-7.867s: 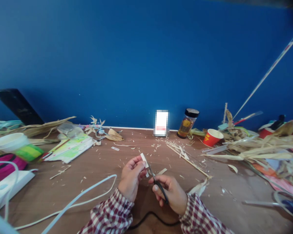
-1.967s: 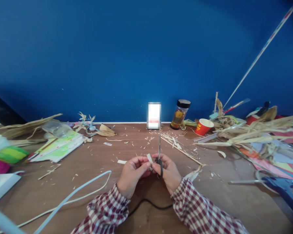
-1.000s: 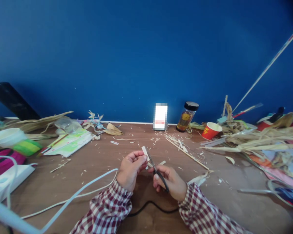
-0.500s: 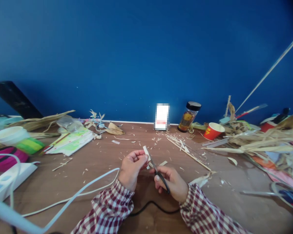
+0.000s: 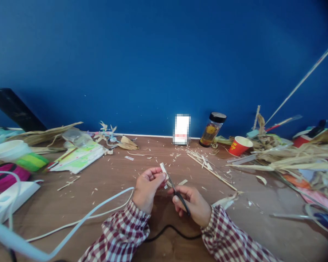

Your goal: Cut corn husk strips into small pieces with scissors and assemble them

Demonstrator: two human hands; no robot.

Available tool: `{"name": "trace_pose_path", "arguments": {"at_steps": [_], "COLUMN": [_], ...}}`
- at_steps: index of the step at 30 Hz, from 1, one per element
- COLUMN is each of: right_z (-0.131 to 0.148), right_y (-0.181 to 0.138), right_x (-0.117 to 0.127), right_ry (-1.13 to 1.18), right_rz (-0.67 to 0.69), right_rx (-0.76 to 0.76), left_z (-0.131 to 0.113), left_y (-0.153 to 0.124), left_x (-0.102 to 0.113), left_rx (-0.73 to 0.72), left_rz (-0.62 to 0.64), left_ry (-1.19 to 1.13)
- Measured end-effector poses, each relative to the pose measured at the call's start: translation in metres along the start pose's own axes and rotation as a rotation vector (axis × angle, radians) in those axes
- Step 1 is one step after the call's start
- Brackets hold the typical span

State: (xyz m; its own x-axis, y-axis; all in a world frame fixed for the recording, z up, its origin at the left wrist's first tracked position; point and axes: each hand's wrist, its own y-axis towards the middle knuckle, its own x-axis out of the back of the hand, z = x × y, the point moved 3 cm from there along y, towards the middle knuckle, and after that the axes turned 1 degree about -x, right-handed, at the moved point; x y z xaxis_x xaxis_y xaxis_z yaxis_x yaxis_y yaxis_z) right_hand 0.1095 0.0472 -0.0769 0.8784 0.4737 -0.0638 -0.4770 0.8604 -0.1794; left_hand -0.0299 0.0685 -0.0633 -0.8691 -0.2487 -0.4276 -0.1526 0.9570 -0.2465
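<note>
A dark-lidded jar [image 5: 213, 124] stands beside 1 red paper cup [image 5: 239, 146] at the wall; dried husks [image 5: 289, 158] cover the surface [image 5: 112, 182] at right.

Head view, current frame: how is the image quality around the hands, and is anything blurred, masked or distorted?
Head view: left hand, pale strip and scissors in the right hand are fairly sharp and evenly lit; a small card by the wall is pixelated; edges bend and soften, corners darken, near white cable blurs.
</note>
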Motion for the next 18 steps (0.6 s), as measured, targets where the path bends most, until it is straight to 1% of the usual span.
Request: {"name": "trace_pose_path", "arguments": {"at_steps": [12, 18], "right_z": [-0.0057, -0.0068], "right_y": [0.0015, 0.0019], "right_x": [0.0017, 0.0015], "right_ry": [-0.031, -0.023], "right_rz": [-0.019, -0.033], "right_rx": [-0.012, -0.017], "left_z": [0.0020, 0.0025], "left_y": [0.0008, 0.0016], "left_x": [0.0007, 0.0013], "left_rx": [0.003, 0.010], "left_rz": [0.011, -0.007], "left_ry": [-0.001, 0.006]}}
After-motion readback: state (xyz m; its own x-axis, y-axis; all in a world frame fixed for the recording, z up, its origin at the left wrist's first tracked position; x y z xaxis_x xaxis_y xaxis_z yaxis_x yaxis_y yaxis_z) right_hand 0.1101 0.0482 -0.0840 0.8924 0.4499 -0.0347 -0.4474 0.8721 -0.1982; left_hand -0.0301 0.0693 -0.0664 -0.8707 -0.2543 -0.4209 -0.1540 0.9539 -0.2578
